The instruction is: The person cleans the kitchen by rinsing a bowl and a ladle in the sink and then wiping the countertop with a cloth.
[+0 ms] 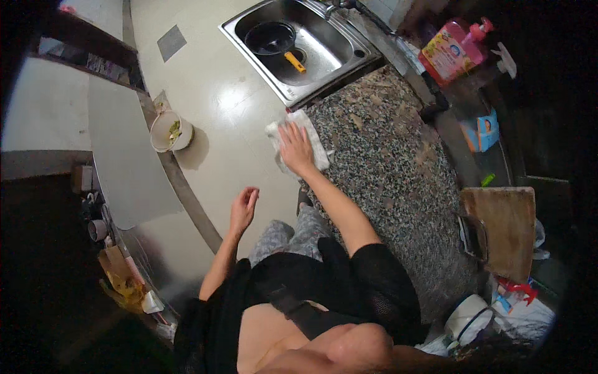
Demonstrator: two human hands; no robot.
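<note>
Right hand (294, 148) lies flat, fingers spread, on the white cloth (299, 140) at the counter (386, 168) edge; press evenly, probably wiping. Left hand (243, 209) hangs open, empty.

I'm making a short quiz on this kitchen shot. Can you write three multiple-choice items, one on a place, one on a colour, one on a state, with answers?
1. Where does the white cloth lie?
A. In the sink
B. On the corner of the speckled counter by the sink
C. On the floor

2. What colour is the handle of the black pan in the sink?
A. Yellow
B. Red
C. Blue

3. What is the state of the left hand?
A. Gripping a bucket
B. Pressed on the cloth
C. Empty, held over the floor

Answers:
1 B: the cloth sits at the edge of the counter, under the right hand.
2 A: a yellow handle sticks out from the pan.
3 C: its fingers are loosely curled and hold nothing.
</note>
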